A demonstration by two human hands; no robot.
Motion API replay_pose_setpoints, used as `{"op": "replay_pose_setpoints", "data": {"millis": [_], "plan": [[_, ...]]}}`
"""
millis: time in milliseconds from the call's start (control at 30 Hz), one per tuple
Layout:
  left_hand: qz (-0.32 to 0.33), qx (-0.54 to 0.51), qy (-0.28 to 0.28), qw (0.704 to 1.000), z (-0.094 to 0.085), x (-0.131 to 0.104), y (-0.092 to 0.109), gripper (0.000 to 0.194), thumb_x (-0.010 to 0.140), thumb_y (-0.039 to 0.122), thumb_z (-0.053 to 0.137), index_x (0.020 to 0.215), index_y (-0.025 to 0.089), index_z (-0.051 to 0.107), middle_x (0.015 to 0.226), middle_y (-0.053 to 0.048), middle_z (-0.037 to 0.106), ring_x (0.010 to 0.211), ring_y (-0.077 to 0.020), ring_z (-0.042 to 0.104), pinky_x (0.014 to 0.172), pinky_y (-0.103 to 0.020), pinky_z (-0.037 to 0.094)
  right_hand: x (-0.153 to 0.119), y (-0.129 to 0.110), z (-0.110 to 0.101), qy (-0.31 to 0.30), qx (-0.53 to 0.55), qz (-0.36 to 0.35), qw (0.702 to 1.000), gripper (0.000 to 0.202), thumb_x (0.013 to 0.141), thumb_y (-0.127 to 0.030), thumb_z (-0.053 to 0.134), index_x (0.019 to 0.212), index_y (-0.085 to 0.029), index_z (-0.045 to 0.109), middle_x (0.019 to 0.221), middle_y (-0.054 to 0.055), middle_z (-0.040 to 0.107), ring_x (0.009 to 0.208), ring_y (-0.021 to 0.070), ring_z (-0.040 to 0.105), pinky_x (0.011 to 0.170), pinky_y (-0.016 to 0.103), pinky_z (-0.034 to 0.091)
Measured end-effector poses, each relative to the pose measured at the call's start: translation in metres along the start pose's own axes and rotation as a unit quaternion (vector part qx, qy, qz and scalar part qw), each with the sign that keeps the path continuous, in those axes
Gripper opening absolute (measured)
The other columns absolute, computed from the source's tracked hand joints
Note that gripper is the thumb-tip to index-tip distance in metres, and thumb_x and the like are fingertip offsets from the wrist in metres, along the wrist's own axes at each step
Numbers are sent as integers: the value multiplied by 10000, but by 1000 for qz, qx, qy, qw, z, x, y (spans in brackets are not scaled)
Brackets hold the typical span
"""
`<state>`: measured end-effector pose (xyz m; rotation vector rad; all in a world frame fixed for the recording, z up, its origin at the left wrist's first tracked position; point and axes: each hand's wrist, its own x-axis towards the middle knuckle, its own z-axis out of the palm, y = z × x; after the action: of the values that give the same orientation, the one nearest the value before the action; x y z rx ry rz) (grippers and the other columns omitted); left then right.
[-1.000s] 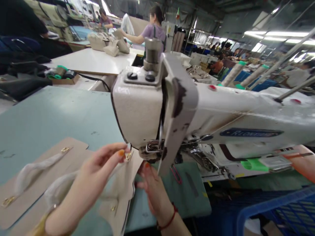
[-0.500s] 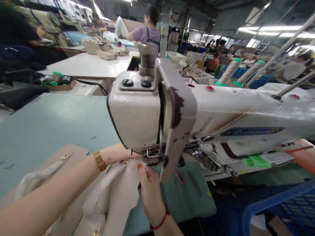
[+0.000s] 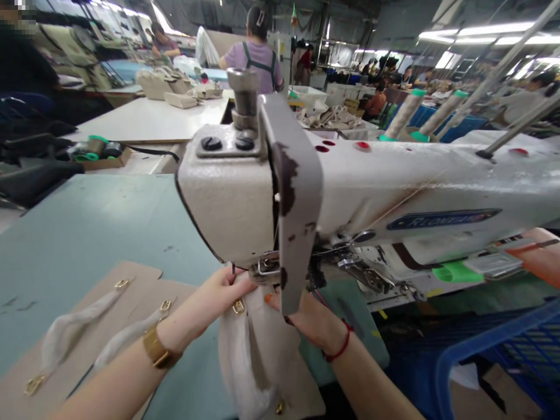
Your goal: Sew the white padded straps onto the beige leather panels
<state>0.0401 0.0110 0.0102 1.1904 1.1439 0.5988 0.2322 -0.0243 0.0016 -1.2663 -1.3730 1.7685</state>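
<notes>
Beige panel (image 3: pixel 286 359): upper end at the sewing machine (image 3: pixel 227 204), wrapped strap (image 3: pixel 236 361) along it.
Left hand (image 3: pixel 219 297): fingertips at that end — pinched or resting, cannot tell.
Right hand (image 3: pixel 312 318): grip seemingly clamped on the right edge — fingers partly hidden.
Tabletop (image 3: pixel 131 216): more strapped pieces (image 3: pixel 87 326), left.

Bright tube lights (image 3: pixel 485 31) overhead, glossy glare along the sewing machine (image 3: pixel 350 175), blurry distance.

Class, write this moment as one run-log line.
left hand: on beige panel; right hand: on same panel; panel's far end: beneath sewing machine head; nearby: other beige panels on table
</notes>
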Motion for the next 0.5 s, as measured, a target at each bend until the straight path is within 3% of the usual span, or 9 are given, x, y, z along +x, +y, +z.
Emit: {"op": "replay_pose_setpoints", "data": {"millis": [167,300,400,500], "plan": [[-20,-46,4,999,0,4,-3,233,773,360,657,921,188,711,821,-14,733,834,-216,638,737,-284,521,-9,1,5,0,42,-8,999,404,842,-460,555,581,-154,533,525,-18,401,616,119,418,604,210,355],[-27,11,40,999,-5,9,-5,260,755,405,644,827,161,696,792,-33,709,802,-234,625,715,-309,514,-13,3,13,9,53,-9,999,448,846,-505,537,574,-151,499,521,-18,374,598,114,400,575,205,344],[-24,76,84,993,-13,8,-14,388,797,507,552,865,143,670,845,-84,701,849,-283,630,824,-420,515,-18,6,16,28,40,-5,999,466,842,-506,550,561,-151,442,531,-22,347,564,92,349,544,197,310],[47,134,181,973,-18,-8,-37,449,847,518,466,1080,168,624,1136,-122,652,1135,-320,554,1054,-502,393,-27,14,20,20,61,24,998,471,841,-531,549,596,-144,438,572,-17,365,548,76,324,516,192,279]]}}
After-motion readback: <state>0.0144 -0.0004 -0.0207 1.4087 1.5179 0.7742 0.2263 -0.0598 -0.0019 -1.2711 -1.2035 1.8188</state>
